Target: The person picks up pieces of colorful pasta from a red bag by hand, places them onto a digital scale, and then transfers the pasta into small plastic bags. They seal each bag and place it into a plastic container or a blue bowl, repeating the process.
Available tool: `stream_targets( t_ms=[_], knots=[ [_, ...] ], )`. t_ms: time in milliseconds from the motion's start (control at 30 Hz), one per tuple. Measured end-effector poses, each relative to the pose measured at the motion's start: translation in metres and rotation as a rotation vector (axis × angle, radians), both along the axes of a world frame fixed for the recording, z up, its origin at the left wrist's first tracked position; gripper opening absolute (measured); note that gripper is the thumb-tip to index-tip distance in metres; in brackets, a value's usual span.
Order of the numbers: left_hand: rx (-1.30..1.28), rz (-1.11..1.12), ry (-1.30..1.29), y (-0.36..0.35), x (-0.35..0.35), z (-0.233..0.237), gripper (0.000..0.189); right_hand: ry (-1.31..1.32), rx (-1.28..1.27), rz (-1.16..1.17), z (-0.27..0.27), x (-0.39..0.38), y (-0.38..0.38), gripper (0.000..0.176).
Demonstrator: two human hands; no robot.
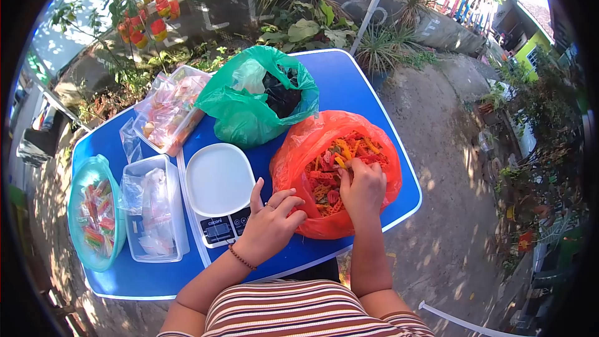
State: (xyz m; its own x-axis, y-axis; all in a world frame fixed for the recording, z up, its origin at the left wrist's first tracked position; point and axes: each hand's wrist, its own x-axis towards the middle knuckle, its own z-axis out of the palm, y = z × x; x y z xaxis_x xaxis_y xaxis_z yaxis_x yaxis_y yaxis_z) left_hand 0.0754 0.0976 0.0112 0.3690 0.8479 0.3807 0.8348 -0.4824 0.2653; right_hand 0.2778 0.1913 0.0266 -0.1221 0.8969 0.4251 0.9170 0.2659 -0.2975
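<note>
A red plastic bag (284, 212) stands with its mouth wide, full of dry crackers (324, 190) in red, orange, yellow and green. My right hand (367, 188) reaches into it from the near side, thumb and fingers pinched at the crackers beside some yellow ones. My left hand (274, 219) is at the bag's left edge with its fingers spread; its fingertips reach the plastic, and no object shows in it. Left of that hand is a kitchen scale (218, 231) with a white square tray (219, 178) on top.
On the blue table (349, 78), a green plastic bag (243, 115) stands behind the scale. To the left are a clear container (181, 256) holding plastic bags, a teal basket (78, 237) of filled packets, and another container (168, 143) with bagged snacks.
</note>
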Motion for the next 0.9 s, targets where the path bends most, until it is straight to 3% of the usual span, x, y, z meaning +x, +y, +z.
stream_targets(
  t_ms=[33,133,367,567,667,900],
  knots=[
    [-0.006,0.002,-0.003,0.0,-0.001,-0.001,0.002,-0.004,0.003,-0.016,0.001,-0.001,0.004,0.013],
    [-0.022,0.04,0.007,0.001,-0.001,-0.001,0.004,0.222,-0.028,0.229,-0.001,-0.015,0.011,0.012],
    [-0.073,0.097,0.08,0.005,0.0,0.003,0.02,0.186,-0.25,0.017,-0.009,-0.027,0.028,0.018],
    [-0.082,0.098,0.09,0.006,0.003,0.001,0.019,0.033,-0.104,0.074,-0.01,-0.036,0.027,0.026],
    [-0.077,0.091,0.07,0.005,0.001,0.0,0.018,0.169,-0.127,0.141,-0.013,-0.028,0.028,0.026],
    [-0.081,0.043,-0.053,0.0,-0.005,0.001,0.019,0.992,-0.512,0.281,0.0,0.0,0.019,0.016]
  ],
)
